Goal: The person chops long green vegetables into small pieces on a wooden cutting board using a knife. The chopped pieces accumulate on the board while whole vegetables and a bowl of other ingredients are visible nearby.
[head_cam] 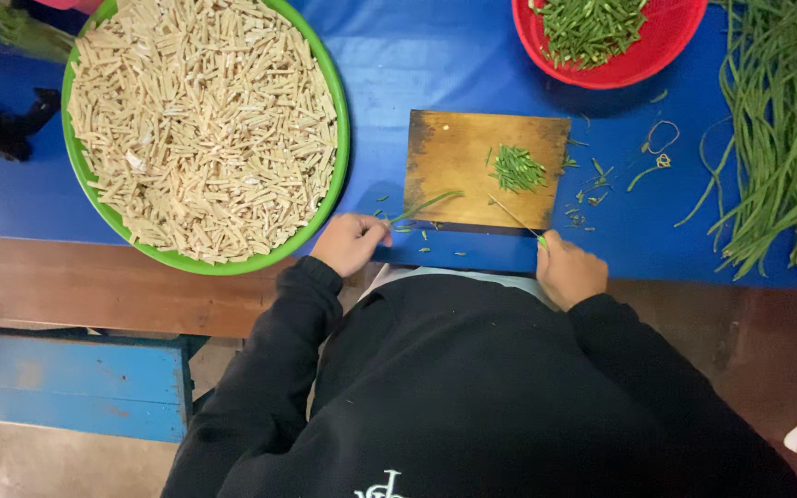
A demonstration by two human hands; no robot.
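A wooden cutting board (458, 161) lies on the blue table. My left hand (350, 243) is at the board's near left corner, closed on the end of a thin green bean stalk (426, 205) that reaches onto the board. My right hand (568, 271) grips a small knife (515, 218) with a green handle; its thin blade slants up over the board's near right part. A small heap of chopped green pieces (517, 169) sits on the board, just beyond the blade tip. My black sleeves and torso fill the lower middle.
A large green basin (341, 138) full of pale cut sticks sits at the left. A red basket (643, 57) of chopped greens stands beyond the board. Long green beans (786, 129) lie in a pile at the right. A blue bench (76, 383) stands below left.
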